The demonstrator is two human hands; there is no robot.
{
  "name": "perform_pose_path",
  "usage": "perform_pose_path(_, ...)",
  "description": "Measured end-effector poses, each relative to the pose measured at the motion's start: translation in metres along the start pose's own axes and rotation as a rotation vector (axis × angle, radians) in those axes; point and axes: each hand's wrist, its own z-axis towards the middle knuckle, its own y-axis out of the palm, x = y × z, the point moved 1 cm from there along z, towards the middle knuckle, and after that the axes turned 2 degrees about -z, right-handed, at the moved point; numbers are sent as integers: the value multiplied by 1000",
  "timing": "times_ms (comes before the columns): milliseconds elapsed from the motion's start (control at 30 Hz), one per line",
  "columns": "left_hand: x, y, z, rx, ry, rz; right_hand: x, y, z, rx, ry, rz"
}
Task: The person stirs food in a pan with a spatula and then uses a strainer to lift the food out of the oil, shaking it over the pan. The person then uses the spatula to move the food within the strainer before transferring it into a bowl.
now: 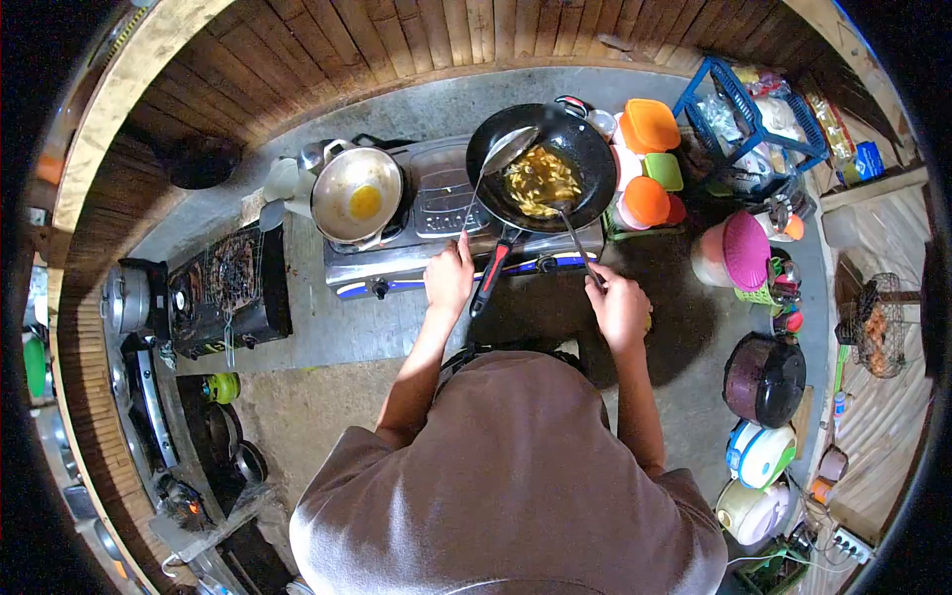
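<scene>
Nearest me, the left hand [448,278] is closed around the thin handle of a ladle [506,150]. From that low grip the long shaft reaches the heat while the fingers sit well back from it. The ladle's bowl lies over the pan's rim at ten o'clock, clear of the food.

At four o'clock from it, the right hand [617,309] is wrapped around a slim turner [575,234], its tip down in the pan at six o'clock.

Between them the red-and-black wok handle [490,280] points back at me, untouched.

Farther out, the black wok [591,149] sits on the right burner of the stove [441,201]. The food [540,178] is pale yellow strips, glossy, heaped at the centre.

At nine o'clock, a steel pan [329,196] holds something yellow.
</scene>
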Motion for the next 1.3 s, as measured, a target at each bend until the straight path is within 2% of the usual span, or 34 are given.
perform_pose_path(267,1,5,0,-40,12,14,4,-12,-16,22,62,89)
perform_pose_path(367,2,7,1,35,40,-35,2,-14,-15,3,46,91)
perform_pose_path(600,8,-1,5,-46,-21,15,-4,-13,-5,-31,39,85)
perform_pose_path(1000,-1,13,25,-1,-19,31,-8,9,43,-72,11,-4)
perform_pose_path(1167,2,15,37,-10,-52,27,-6,19,72,-62,80,7)
perform_pose_path(1200,2,17,39,-24,-60,37,-3,24,78,-19,6,1)
perform_pose_path(1300,2,22,44,17,-69,41,3,36,94,13,-20,34)
